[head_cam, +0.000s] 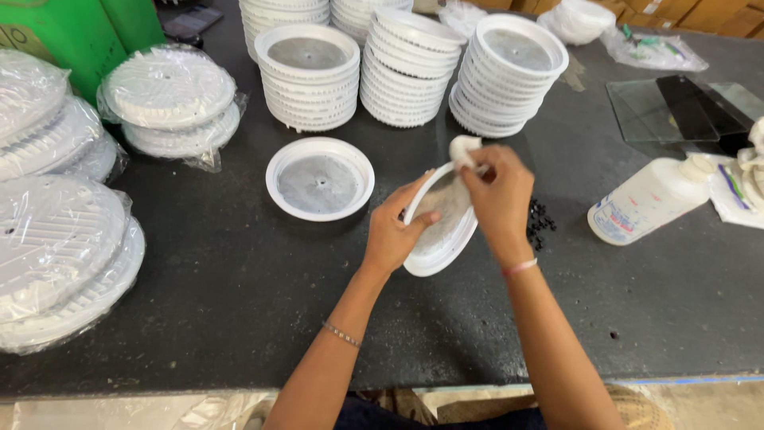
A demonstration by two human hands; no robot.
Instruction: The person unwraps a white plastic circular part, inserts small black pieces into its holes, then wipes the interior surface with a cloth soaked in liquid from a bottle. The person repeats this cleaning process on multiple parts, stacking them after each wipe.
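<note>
A round white plastic disc [440, 231] with a raised rim and a grey mesh-like centre sits tilted on edge at the middle of the frame, its lower rim close to or resting on the dark table [239, 287]. The left hand [395, 231] grips it from the left, fingers curled over the rim and thumb laid across the inner face. The right hand [500, 195] comes over the top of the disc, its fingers pressed together around a small white wad of cloth [463, 149] held against the upper rim.

Just right of the disc lies a little heap of small black pieces [539, 223]. To the left, flat on the table, rests a second disc of the same kind [320, 178], face up and apart from the hands. Behind them, across the upper middle of the frame, stand several tall stacks of white discs [407, 68]. Along the left edge lie bundles of white discs wrapped in clear plastic [60, 263], with a green container [68, 36] in the upper left corner. At the right, a white squeeze bottle [649, 199] lies on its side, and beyond it, toward the upper right, sit flat panes of glass [649, 111].
</note>
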